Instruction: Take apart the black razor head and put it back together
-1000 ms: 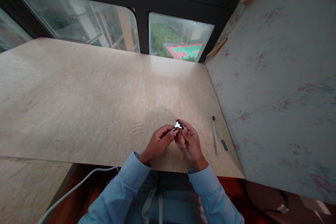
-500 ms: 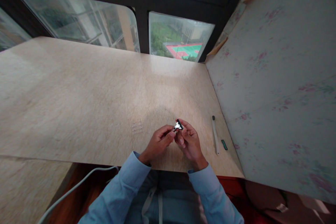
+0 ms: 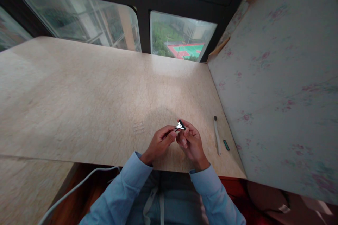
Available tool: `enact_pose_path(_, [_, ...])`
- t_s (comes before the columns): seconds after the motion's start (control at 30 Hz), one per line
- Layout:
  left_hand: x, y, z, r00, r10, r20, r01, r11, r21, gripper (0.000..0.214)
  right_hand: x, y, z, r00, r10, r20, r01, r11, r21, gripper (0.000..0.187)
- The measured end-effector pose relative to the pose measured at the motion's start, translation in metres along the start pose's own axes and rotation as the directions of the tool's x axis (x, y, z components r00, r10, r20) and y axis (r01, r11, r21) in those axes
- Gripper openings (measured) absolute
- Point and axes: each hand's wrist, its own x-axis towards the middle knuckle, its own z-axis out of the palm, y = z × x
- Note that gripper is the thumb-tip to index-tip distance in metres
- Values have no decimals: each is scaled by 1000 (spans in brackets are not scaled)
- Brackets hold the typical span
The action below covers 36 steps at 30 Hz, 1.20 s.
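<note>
Both hands meet over the front part of the tabletop, around a small razor [image 3: 180, 125] with a dark head and a bright, shiny neck. My left hand [image 3: 161, 142] is closed, its thumb and fingers pinching the lower end of the razor's neck. The handle is mostly hidden in that grip. On the other side, the fingers of my right hand [image 3: 192, 142] are closed about the razor's dark head, the thumb at its lower edge. To the right of my right hand lies a white toothbrush [image 3: 217, 136] with a dark head, and beside it a small dark-green rectangular piece [image 3: 226, 145].
Several thin, pale sticks [image 3: 138, 127] lie left of my hands on the beige tabletop [image 3: 87, 95]. A floral wall [image 3: 277, 95] bounds the right side, and a dark-framed window [image 3: 144, 24] the back. A white cable [image 3: 79, 184] runs below the front edge.
The razor's dark head has tilted and shifted slightly to the right between my fingers. Both hands keep nearly the same place and grip.
</note>
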Motion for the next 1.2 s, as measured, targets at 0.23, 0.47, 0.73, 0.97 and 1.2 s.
enact_pose_path(0.23, [-1,-1,-1,998,55,-26,-51,993,110,39,0,0,-1,1000,2,5,-2,1000,4,42])
enact_pose_path(0.47, [-1,-1,-1,998,55,-26,-51,990,129,36,0,-1,0,1000,-13,28,12,999,33,37])
enact_pose_path(0.73, [-1,-2,-1,999,54,-6,-53,992,113,36,0,1,-1,1000,-5,5,5,1000,-7,44])
enact_pose_path(0.97, [-2,1,1,997,76,-21,-72,987,142,33,0,3,-2,1000,4,26,-4,1000,-12,42])
enact_pose_path(1.2, [-2,5,1,996,89,-13,-84,970,228,33,0,3,-3,999,21,29,-19,998,-61,47])
